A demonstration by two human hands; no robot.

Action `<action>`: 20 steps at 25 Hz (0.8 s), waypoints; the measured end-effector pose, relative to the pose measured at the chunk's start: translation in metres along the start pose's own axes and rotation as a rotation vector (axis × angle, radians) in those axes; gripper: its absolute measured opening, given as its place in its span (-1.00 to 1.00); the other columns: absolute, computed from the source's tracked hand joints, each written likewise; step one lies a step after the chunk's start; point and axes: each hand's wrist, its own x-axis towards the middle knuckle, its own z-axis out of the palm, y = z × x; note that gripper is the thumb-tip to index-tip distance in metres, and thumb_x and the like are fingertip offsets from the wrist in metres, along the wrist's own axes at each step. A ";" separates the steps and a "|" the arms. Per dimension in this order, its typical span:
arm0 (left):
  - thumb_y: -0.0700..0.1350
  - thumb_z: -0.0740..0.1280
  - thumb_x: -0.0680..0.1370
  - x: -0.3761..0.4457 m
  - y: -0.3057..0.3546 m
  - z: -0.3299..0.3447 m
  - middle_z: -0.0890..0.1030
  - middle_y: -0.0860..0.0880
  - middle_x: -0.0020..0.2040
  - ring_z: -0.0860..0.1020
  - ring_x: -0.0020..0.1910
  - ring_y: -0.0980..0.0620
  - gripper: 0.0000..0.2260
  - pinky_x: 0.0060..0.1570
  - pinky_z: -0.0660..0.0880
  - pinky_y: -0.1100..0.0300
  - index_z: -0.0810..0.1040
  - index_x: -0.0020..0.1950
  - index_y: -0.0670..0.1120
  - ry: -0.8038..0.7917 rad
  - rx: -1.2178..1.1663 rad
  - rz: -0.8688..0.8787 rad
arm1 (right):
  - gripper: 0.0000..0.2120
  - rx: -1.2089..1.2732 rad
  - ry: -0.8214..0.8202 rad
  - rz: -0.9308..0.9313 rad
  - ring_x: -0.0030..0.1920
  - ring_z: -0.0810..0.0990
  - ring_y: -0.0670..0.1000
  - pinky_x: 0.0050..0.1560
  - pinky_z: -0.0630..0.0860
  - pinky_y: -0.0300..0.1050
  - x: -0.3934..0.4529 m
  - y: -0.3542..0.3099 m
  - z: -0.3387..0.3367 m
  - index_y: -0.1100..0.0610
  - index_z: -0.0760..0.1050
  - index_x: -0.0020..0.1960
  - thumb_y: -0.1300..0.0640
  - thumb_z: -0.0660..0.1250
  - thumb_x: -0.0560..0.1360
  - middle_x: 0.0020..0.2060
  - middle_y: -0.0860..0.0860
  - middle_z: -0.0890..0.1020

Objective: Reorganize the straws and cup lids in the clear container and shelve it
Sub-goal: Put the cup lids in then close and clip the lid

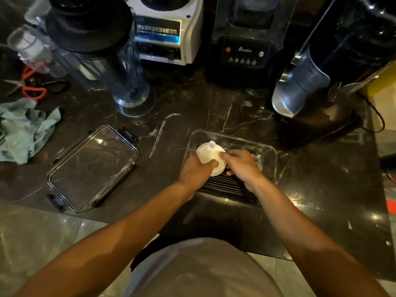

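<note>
You are looking at a black blender base (244, 54) showing the word "Blenders" on its control panel. The white machine's label (158, 32) is carrying print too blurred to read.

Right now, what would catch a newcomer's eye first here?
The white stack of cup lids, bright against the dark counter, gripped by both the left hand and right hand over the clear container. Then the container's lid lying at the left, and blenders lining the back.

Dark marble surface (235, 108) with white veins — glossy, catching small light glints. Blenders (246, 50) lined along the back, crumpled teal cloth (23, 129) at left. Pale polished tile floor (42, 239) below — dim, warm lighting.
</note>
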 end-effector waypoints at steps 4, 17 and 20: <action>-0.09 0.41 0.59 0.002 0.001 0.007 0.52 -0.11 0.39 0.51 0.34 -0.06 -0.45 0.14 0.48 0.15 0.31 0.55 -0.10 0.044 -0.072 -0.060 | -0.84 -0.169 0.036 -0.090 -0.13 0.70 0.10 -0.07 0.66 0.17 0.008 -0.004 0.009 0.15 0.66 0.00 0.07 0.38 0.55 -0.15 0.13 0.73; 0.07 0.30 0.62 0.006 0.005 -0.003 0.42 -0.12 0.48 0.49 0.39 -0.15 -0.49 0.26 0.49 -0.05 0.35 0.54 -0.05 -0.014 0.555 0.258 | -0.80 -0.326 0.141 -0.098 -0.01 0.65 -0.04 -0.12 0.49 -0.17 0.010 0.000 0.009 0.08 0.62 0.04 -0.03 0.48 0.54 -0.02 -0.09 0.69; 0.06 0.31 0.61 0.009 0.005 -0.013 0.47 -0.11 0.48 0.51 0.38 -0.15 -0.53 0.25 0.46 -0.02 0.42 0.51 -0.03 -0.027 0.654 0.301 | -0.81 -0.415 0.147 -0.169 -0.01 0.65 -0.04 -0.10 0.50 -0.18 0.003 -0.007 0.003 0.09 0.62 0.08 0.02 0.47 0.54 -0.07 -0.10 0.67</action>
